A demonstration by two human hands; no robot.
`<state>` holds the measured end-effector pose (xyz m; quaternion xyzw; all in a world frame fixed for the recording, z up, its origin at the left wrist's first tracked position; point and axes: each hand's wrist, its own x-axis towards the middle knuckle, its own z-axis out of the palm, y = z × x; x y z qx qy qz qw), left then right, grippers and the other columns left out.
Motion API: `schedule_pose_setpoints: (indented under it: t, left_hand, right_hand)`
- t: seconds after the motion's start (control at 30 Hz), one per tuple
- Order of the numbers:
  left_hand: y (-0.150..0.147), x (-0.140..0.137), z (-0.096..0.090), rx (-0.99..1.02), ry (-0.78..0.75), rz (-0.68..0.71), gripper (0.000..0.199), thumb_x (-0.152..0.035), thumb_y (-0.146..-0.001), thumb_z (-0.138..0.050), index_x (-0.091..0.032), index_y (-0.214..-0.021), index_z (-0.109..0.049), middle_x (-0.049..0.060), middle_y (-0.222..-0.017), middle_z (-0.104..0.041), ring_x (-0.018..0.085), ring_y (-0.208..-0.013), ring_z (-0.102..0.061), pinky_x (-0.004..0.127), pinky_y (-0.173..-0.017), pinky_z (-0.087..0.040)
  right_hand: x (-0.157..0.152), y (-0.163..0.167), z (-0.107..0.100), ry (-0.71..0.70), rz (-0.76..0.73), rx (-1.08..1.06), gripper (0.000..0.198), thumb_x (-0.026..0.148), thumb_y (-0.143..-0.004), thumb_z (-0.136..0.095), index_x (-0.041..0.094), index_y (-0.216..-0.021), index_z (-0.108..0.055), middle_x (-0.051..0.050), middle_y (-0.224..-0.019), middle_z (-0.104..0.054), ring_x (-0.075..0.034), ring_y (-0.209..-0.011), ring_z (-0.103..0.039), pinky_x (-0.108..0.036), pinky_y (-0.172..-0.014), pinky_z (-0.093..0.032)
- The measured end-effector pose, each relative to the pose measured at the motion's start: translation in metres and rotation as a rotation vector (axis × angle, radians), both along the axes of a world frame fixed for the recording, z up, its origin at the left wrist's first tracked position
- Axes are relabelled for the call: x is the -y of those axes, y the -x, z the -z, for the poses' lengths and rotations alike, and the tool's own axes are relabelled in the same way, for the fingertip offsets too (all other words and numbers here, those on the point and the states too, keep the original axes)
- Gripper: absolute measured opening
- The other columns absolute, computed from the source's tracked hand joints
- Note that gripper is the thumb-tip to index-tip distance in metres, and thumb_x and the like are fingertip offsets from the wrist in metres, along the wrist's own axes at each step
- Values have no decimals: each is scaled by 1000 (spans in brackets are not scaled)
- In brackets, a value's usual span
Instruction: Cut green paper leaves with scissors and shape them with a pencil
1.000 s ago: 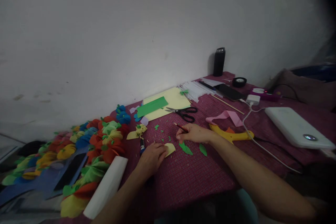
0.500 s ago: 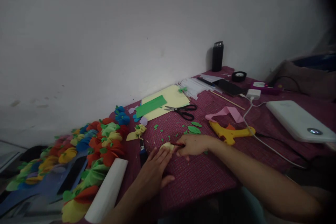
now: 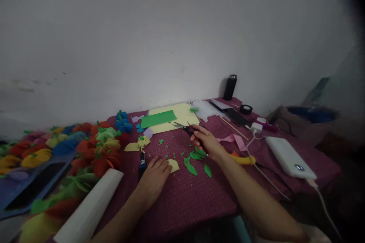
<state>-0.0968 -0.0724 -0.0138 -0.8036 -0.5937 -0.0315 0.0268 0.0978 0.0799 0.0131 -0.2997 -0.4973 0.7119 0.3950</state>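
My left hand (image 3: 155, 177) lies on the cloth-covered table, fingers stretched flat, their tips at the edge of a small pale-yellow paper piece (image 3: 173, 165). My right hand (image 3: 205, 141) is raised over the table, closed around a thin dark-red pencil (image 3: 204, 147) whose tip points away from me. Just beyond its fingers lie black-handled scissors (image 3: 182, 127), their handles partly hidden by the hand. Green paper leaves (image 3: 190, 167) lie below the right hand, with small green scraps around. A dark blue object (image 3: 142, 163) is partly covered beside my left hand.
Colourful paper flowers (image 3: 107, 148) crowd the left side, behind a white paper roll (image 3: 91, 205). Yellow sheets (image 3: 184, 115) carry a green strip (image 3: 159, 119) near the wall. To the right are a yellow glue gun (image 3: 243, 160), a white power bank (image 3: 289, 157) with cables, and a black bottle (image 3: 230, 87).
My right hand has lifted the pencil off the yellow paper and moved out toward the scissors. The green leaves have shifted and spread. My left hand stays by the paper; the view has tilted.
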Motion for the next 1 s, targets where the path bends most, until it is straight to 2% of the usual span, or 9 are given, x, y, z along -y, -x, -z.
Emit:
schedule_pose_setpoints:
  t: [0.1, 0.23, 0.33, 0.4, 0.47, 0.53, 0.67, 0.83, 1.0]
  left_hand:
    - [-13, 1, -2, 58, -44, 12, 37, -7, -85, -41, -17, -115, -59, 10, -124, -59, 25, -120, -49, 46, -106, -27]
    - [-43, -3, 1, 182, -16, 145, 38, -10, -85, -41, -21, -119, -57, 6, -124, -60, 23, -119, -49, 42, -106, -27]
    - [-66, -13, 8, 196, -9, 228, 38, -13, -87, -40, -18, -122, -54, 9, -128, -57, 26, -121, -47, 43, -106, -25]
    - [-76, -21, 12, 201, -13, 274, 37, -15, -89, -39, -16, -124, -52, 10, -131, -54, 26, -123, -45, 43, -106, -26]
    - [-83, -28, 14, 219, -22, 284, 36, -16, -90, -39, -16, -124, -52, 10, -131, -53, 26, -122, -45, 43, -104, -28]
    - [-87, -35, 14, 242, -15, 280, 34, -16, -90, -40, -18, -122, -52, 9, -130, -54, 26, -119, -47, 42, -100, -33]
    - [-94, -51, 10, 282, 21, 250, 42, -16, -86, -46, -20, -128, -46, 8, -127, -55, 26, -113, -49, 43, -94, -39]
    - [-102, -67, 2, 216, 89, 267, 27, -21, -82, -53, -18, -109, -57, 9, -105, -60, 27, -100, -54, 43, -86, -43]
    - [-106, -76, -6, 155, 160, 271, 20, -20, -77, -56, -16, -97, -57, 9, -98, -58, 26, -93, -56, 38, -81, -46]
  right_hand:
    - [11, -9, -14, -44, 23, 43, 30, 33, -75, -56, 22, -103, -55, 0, -80, -65, -8, -49, -51, -18, -41, -35]
    - [36, -43, -25, 1, -74, 24, 35, 30, -69, -59, 22, -104, -59, -6, -100, -66, -14, -66, -60, -23, -52, -43]
    - [54, -75, -8, -43, 52, 29, 31, 31, -68, -67, 26, -97, -59, -1, -80, -65, -12, -54, -52, -21, -44, -35]
    - [63, -94, 12, -110, 207, 68, 19, 40, -73, -66, 24, -79, -58, 4, -53, -48, -10, -43, -38, -22, -41, -27]
    - [71, -108, 31, -129, 356, 193, 26, 50, -79, -57, 25, -72, -55, 5, -47, -39, -11, -41, -33, -23, -40, -25]
    - [78, -117, 45, -147, 437, 368, 32, 56, -83, -48, 26, -79, -58, 1, -54, -49, -13, -41, -36, -26, -39, -27]
    - [90, -119, 54, -224, 380, 600, 36, 58, -82, -46, 26, -92, -62, -3, -64, -61, -18, -48, -50, -30, -45, -39]
    - [94, -111, 55, -277, 344, 516, 31, 51, -82, -52, 24, -96, -61, -3, -67, -64, -17, -50, -55, -28, -48, -45]
    - [93, -110, 55, -290, 325, 469, 28, 46, -84, -52, 21, -95, -61, -2, -68, -65, -15, -52, -56, -25, -49, -45]
